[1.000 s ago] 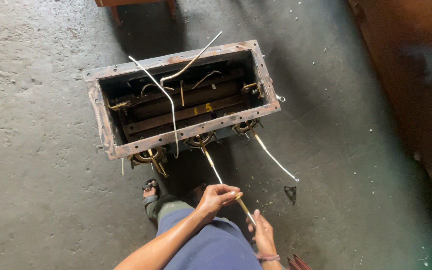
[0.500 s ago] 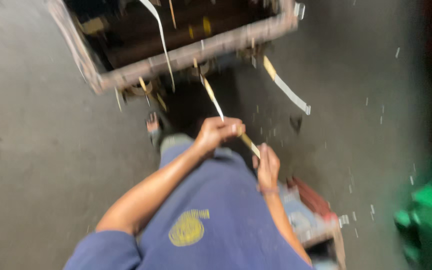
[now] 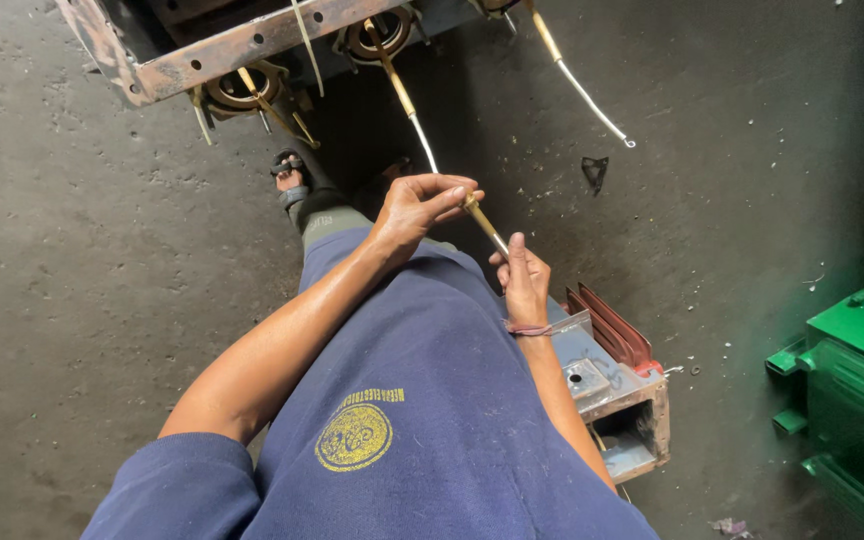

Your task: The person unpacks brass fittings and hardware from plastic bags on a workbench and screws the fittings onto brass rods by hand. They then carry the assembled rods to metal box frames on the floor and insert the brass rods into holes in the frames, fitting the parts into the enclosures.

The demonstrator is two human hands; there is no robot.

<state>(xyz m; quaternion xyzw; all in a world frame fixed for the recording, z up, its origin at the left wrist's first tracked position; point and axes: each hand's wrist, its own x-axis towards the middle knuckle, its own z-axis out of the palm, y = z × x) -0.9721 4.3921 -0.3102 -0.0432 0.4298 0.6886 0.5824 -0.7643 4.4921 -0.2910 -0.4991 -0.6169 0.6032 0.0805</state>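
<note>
My left hand (image 3: 418,208) pinches a thin brass-and-white rod (image 3: 420,125) that runs from a round fitting on the rusty metal box (image 3: 222,50) down toward me. Just below, my right hand (image 3: 524,278) closes around the rod's near brass end (image 3: 487,228), thumb up. Both hands hover over my lap, in front of the box's lower edge. A second similar rod (image 3: 577,80) hangs loose from the box to the right.
A sandalled foot (image 3: 292,178) rests on the concrete floor (image 3: 72,260) under the box. A small grey metal box with red plates (image 3: 617,370) stands at my right side. A green metal object (image 3: 852,390) sits at the far right. A small dark scrap (image 3: 595,170) lies on the floor.
The view has tilted down toward my lap, so the box slid to the top edge. Both hands keep their hold on the rod; the small grey box and green object came into view.
</note>
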